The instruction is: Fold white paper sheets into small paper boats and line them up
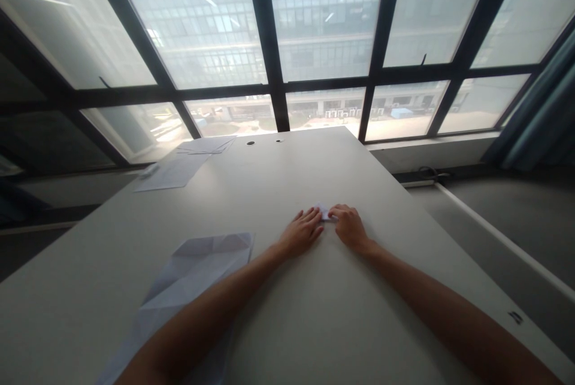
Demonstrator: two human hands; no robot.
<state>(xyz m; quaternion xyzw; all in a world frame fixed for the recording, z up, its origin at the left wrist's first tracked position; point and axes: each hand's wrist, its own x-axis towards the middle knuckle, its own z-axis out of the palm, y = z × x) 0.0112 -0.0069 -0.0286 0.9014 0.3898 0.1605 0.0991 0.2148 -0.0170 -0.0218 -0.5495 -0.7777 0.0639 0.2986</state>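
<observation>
A small piece of folded white paper (324,213) lies on the white table (251,205), partly covered by my fingers. My left hand (303,232) rests nearly flat, its fingertips pressing on the paper's left side. On the opposite side, my right hand (348,225) has bent fingers closed at the paper's right edge. Just how the fingertips grip it is too small to make out. Beneath and beside my left forearm spreads a large creased white sheet (197,274), part of it hidden by the arm.
Flat paper sheets (173,170) and a folded sheet (206,145) lie at the table's far left. Two round holes (250,143) are near the far edge. A small dark mark (516,317) is at the right. Large windows (323,20) stand beyond, with a blue curtain (539,109).
</observation>
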